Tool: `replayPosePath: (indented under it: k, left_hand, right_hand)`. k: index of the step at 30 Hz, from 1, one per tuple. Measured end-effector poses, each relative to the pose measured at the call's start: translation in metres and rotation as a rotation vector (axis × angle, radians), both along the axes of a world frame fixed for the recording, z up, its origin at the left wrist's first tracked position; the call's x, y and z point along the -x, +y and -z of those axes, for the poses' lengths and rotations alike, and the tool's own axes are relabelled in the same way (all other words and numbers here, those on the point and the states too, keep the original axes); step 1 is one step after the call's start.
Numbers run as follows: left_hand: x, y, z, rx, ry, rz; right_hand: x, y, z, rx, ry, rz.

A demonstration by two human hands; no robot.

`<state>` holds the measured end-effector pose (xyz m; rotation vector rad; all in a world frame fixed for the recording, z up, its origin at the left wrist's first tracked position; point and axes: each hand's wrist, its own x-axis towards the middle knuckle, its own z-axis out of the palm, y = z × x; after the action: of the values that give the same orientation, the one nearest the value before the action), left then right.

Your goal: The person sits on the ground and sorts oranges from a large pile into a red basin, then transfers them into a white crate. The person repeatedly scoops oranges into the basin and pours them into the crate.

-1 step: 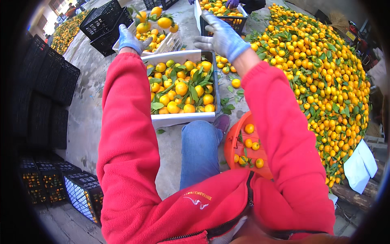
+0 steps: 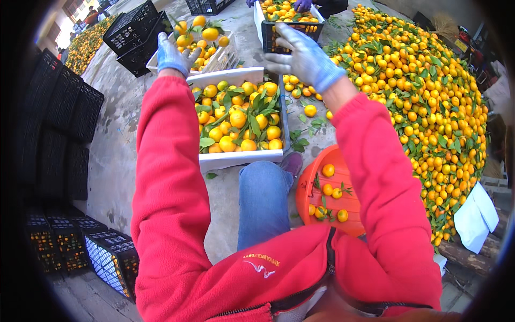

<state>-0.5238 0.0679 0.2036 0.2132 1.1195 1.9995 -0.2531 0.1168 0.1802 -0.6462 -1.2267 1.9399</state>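
Observation:
My left hand (image 2: pixel 174 56), in a grey-blue work glove, has its thumb and fingers apart at the white crate (image 2: pixel 228 57). A leafy group of orange citrus fruits (image 2: pixel 210 34) shows just beyond and beside it, over that crate; whether the hand touches them I cannot tell. My right hand (image 2: pixel 304 58), gloved alike, is stretched out with fingers spread and nothing in it. It hangs beyond the right far corner of a paper-lined black crate (image 2: pixel 284 115), which holds citrus with leaves. An orange-red basin (image 2: pixel 343 208) with several fruits sits below my right forearm.
A large heap of citrus (image 2: pixel 413 107) lies on the right. Black crates (image 2: pixel 59 102) are stacked on the left, with more (image 2: pixel 137 35) at the far left. Another person's purple-gloved hand (image 2: pixel 302 5) is at a far lined crate (image 2: pixel 291 36). White paper (image 2: pixel 475 217) lies beside the heap.
My right hand has moved right and slightly nearer. My left hand has shifted slightly nearer. The leafy fruits over the white crate appear a little lower and farther left.

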Motion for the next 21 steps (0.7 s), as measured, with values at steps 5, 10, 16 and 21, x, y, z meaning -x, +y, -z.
replayPosePath:
  k: [5, 10, 16, 21]
  left_hand:
    - [-0.103, -0.003, 0.077, 0.018, -0.239, 0.598]
    - [-0.231, -0.015, 0.094, 0.026, -0.06, 1.221]
    - [-0.35, -0.059, 0.083, 0.035, 0.052, 1.454]
    - [-0.405, -0.085, 0.105, 0.067, 0.156, 1.508]
  right_hand:
    - [-0.245, -0.05, 0.057, -0.057, -0.502, 0.212]
    - [-0.478, -0.169, 0.082, 0.218, -0.679, 0.845]
    - [-0.597, -0.237, 0.179, 0.366, -1.199, 0.875]
    - [-0.609, -0.269, 0.316, 0.29, -1.61, 0.432]
